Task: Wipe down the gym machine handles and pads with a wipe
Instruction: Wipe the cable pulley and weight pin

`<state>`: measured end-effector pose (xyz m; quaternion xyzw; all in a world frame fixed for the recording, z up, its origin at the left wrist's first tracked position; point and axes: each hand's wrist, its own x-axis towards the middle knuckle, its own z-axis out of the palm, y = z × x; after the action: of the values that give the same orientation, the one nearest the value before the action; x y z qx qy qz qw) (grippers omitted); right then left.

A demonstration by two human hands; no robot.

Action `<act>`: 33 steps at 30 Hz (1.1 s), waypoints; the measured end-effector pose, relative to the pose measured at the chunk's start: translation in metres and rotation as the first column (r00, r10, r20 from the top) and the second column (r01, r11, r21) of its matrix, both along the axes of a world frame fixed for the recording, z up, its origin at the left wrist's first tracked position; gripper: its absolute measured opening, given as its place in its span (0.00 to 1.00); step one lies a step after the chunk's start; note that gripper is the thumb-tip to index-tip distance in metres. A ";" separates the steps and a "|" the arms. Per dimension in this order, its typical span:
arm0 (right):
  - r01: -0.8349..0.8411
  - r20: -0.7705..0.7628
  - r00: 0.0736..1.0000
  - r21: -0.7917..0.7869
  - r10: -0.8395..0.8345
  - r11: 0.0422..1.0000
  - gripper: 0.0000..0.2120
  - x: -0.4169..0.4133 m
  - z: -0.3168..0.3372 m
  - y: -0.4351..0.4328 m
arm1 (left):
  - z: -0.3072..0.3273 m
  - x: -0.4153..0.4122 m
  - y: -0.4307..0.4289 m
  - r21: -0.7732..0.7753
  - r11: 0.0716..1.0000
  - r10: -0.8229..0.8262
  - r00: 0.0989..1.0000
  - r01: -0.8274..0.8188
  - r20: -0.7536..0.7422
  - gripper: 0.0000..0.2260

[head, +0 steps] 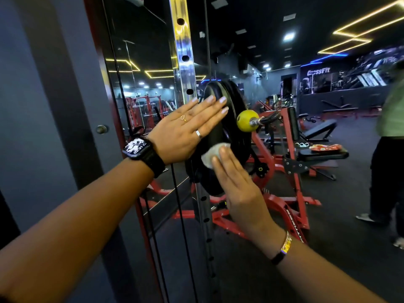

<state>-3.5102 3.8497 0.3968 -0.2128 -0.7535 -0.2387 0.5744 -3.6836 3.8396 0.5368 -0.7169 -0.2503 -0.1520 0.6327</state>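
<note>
We note a smooth, semi-gloss black disc (218, 127), a soft crumpled wipe (211, 153) at 6 o'clock, and a mirror-polished metal upright (183, 40) at 11 o'clock.

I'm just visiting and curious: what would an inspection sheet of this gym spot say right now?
Surface: black disc mounted on a chrome post.
Job's things: white wipe pressed on the disc.
Clutter: red packet on a bench behind.
Hands: left hand flat on the disc; right hand presses the wipe with straight fingers.
Cables: black cable hangs beside the post; yellow ball at a cable end.
Surroundings: mirror at left, red machines, another person at right.
</note>
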 end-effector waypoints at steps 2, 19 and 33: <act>0.011 0.050 0.999 0.040 -0.013 0.999 0.19 0.007 -0.011 -0.004 | -0.002 0.001 -0.002 0.014 1.000 0.007 1.000 -0.007 -0.001 0.34; 0.273 0.463 0.809 0.248 -0.362 0.929 0.18 0.012 0.006 -0.018 | -0.110 -0.040 0.048 -0.146 0.988 0.096 0.929 -0.046 0.358 0.33; 0.587 0.333 0.675 0.297 -0.658 0.753 0.20 -0.020 0.022 -0.035 | -0.162 -0.051 0.085 -0.274 0.957 0.196 0.905 -0.092 0.378 0.34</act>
<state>-3.5298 3.8150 0.4183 -0.3529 -0.7171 -0.5215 0.2988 -3.7346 3.9248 0.3744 -0.7238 -0.4443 -0.2154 0.4820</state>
